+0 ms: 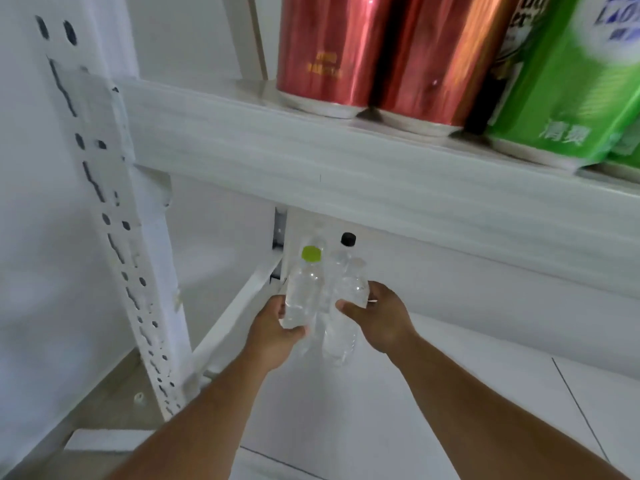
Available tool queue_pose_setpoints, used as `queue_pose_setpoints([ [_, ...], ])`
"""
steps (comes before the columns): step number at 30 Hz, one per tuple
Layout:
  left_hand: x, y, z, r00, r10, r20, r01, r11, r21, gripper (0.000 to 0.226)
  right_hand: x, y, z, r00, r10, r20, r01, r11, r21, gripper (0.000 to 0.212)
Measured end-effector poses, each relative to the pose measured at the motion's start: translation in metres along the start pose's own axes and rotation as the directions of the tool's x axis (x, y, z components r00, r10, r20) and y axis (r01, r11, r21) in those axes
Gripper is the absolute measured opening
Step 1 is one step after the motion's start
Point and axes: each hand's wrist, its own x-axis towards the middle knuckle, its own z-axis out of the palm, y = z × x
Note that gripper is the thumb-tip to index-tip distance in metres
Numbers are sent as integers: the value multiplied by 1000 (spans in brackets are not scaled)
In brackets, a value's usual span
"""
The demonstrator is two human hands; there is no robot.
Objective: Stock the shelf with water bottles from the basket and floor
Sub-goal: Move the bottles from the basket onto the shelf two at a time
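Observation:
Under the upper shelf board, my left hand (277,329) grips a clear water bottle with a lime-green cap (304,289). My right hand (379,315) grips a second clear bottle (346,306) right beside it; its cap is hard to make out. A clear bottle with a black cap (347,244) stands just behind them, near the back left corner of the white lower shelf (433,393). Both held bottles are upright and touch each other, low over the lower shelf. The basket is out of view.
The upper shelf beam (346,168) hangs low over the bottles and carries two red metallic cans (329,53) and a green package (571,81). A perforated white upright (114,220) and side rail (235,313) bound the left. White shelf surface extends to the right.

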Motion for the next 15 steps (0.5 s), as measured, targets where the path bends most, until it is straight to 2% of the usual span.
queue_pose_setpoints([
  [5,40,-15,14,999,12,-33,-12,1000,-8,41,37,10,15,999,16,-47,-18,999,-44,43],
  [10,65,-17,24,999,27,-24,-27,1000,-8,42,59,12,24,997,11,-75,-14,999,-30,40],
  [15,76,-15,34,999,39,-18,-39,999,4,44,73,13,24,999,13,-40,-14,1000,-18,45],
])
